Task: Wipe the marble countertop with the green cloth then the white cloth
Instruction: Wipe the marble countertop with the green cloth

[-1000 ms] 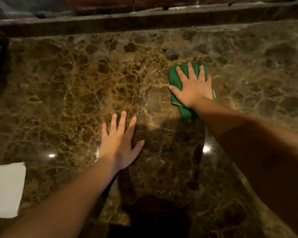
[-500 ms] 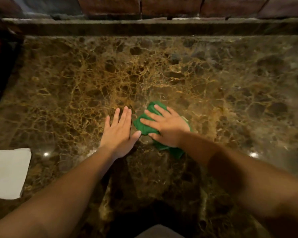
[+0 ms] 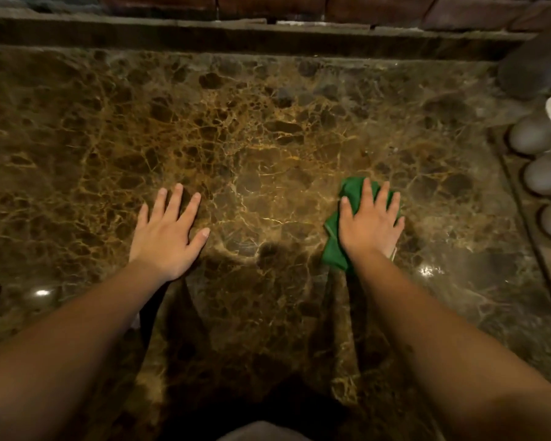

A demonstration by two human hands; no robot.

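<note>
Both forearms are showing bare, with no sleeves reaching into view. The left hand and the right hand are wearing no gloves. At six o'clock a strip of grey garment is showing.

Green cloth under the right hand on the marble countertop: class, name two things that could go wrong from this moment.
1. The green cloth is bunched under the right hand, so little of it meets the marble countertop; strokes may leave streaks.
2. Pale rounded objects sit close by on the right; a wide sweep that way could knock them.
</note>
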